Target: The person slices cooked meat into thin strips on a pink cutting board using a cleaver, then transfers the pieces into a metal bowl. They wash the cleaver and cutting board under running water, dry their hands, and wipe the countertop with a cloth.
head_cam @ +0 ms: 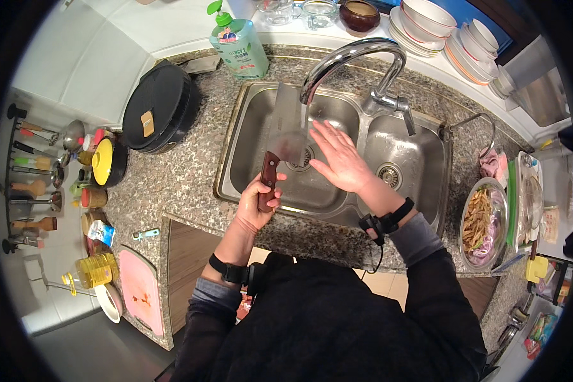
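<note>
My left hand (258,200) grips the brown wooden handle of a cleaver (286,122). Its broad steel blade points away from me over the left basin of the steel double sink (248,162), with a reddish smear near the handle. Beside the blade, my right hand (339,157) is spread flat with the fingers apart and holds nothing. The curved chrome faucet (355,47) arches above the blade's right edge; whether water runs from it I cannot tell. Part of the left drain is hidden behind the blade.
Left of the sink stand a black lidded pan (160,107) and a pump bottle (241,50) of green liquid. A stained pink cutting board (141,291) lies near the left counter edge. At right is a bowl of sliced food (482,224). Stacked dishes (427,24) line the sill.
</note>
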The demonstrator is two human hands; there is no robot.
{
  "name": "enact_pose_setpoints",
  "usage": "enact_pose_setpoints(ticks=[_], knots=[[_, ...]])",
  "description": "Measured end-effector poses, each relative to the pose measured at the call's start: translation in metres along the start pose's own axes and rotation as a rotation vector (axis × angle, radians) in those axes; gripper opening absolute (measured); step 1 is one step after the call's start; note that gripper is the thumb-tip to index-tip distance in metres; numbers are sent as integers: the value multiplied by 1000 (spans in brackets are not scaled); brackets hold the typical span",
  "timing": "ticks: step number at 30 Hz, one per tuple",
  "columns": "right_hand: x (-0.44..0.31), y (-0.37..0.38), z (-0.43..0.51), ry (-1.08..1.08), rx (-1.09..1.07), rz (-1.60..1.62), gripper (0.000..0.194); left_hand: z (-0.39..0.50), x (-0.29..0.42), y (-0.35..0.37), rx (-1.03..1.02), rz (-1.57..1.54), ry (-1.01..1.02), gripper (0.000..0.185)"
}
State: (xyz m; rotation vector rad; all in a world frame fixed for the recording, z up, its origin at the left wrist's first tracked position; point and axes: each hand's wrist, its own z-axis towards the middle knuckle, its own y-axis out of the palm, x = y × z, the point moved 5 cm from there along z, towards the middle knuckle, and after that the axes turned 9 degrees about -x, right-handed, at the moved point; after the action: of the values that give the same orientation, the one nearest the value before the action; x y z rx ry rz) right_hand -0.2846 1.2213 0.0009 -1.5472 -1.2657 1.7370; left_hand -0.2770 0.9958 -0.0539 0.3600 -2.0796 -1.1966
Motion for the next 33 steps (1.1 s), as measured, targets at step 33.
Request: enact_pose_setpoints(ticks=[33], knots=[[33,32,66,-118,-179,-162,94,-39,15,-15,-236,-4,-266,70]])
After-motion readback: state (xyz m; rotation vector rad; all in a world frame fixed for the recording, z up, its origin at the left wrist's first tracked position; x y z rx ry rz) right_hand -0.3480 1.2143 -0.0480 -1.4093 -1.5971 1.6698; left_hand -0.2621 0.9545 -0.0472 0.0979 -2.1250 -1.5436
